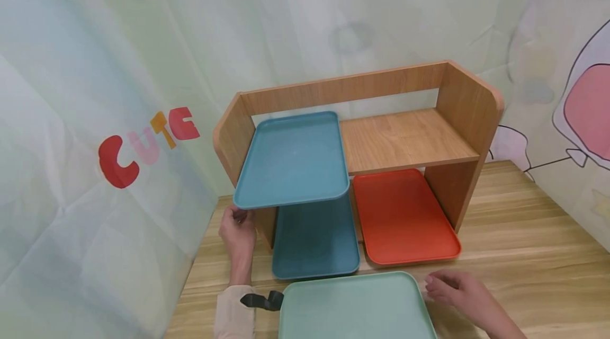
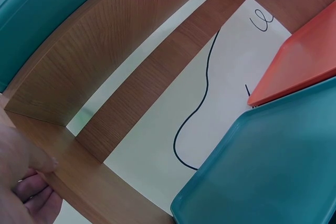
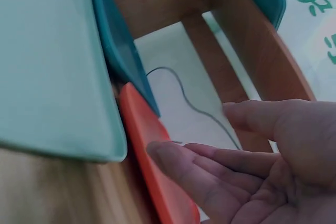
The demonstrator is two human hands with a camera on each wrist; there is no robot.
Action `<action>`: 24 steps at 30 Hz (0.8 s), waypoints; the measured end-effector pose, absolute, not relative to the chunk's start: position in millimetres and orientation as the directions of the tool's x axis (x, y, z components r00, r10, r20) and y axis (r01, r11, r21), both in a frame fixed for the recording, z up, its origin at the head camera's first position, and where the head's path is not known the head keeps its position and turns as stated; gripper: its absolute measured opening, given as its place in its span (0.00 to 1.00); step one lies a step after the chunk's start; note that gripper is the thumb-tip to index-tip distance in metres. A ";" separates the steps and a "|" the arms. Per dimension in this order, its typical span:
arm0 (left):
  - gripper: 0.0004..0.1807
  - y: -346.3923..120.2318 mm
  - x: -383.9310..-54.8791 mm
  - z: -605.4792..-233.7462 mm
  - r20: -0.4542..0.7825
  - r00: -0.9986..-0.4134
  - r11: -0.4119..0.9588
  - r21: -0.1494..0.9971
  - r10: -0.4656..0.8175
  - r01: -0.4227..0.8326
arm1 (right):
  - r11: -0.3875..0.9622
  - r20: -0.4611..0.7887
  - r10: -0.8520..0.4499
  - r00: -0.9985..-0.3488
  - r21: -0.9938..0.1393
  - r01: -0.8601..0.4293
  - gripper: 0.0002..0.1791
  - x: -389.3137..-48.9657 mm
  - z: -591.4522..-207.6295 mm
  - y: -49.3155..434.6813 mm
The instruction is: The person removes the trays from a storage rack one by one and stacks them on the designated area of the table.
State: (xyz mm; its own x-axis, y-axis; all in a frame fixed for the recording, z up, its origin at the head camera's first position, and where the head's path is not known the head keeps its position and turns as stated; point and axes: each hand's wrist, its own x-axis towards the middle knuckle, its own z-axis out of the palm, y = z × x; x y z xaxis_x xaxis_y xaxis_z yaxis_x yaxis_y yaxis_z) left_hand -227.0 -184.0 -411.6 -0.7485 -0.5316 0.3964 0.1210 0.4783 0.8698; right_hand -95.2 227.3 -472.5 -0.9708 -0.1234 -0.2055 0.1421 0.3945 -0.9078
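My left hand [image 1: 240, 235] grips the left side panel of a wooden two-tier shelf [image 1: 469, 108]. In the left wrist view the thumb lies on the inner side of that panel [image 2: 100, 192] and the curled fingers are round its outer side. A blue tray [image 1: 295, 161] lies on the upper tier, sticking out over the front edge above this hand. Beside the right edge of a pale green tray [image 1: 355, 307], my right hand [image 1: 459, 294] holds nothing, its fingers loosely bent and the thumb apart in the right wrist view.
Under the upper tier, a second blue tray [image 1: 316, 243] stands left and a red tray [image 1: 405, 217] right, both jutting forward. The green tray lies in front of them on the wood-grain table [image 1: 534, 233]. A printed cloth [image 1: 381, 26] hangs behind and along both sides.
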 end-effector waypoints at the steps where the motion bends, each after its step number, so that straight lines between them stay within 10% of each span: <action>1: 0.07 -184.2 -226.9 -411.8 0.394 -0.750 0.479 0.870 -0.532 0.118 | 0.359 -0.198 -0.122 -0.973 -0.922 0.142 0.27 -96.0 -469.5 225.9; 24: 0.08 -184.9 -227.4 -410.0 0.401 -0.751 0.485 0.866 -0.525 0.124 | -0.003 -0.071 -0.183 -0.981 -0.997 0.072 0.30 -121.3 -411.3 178.6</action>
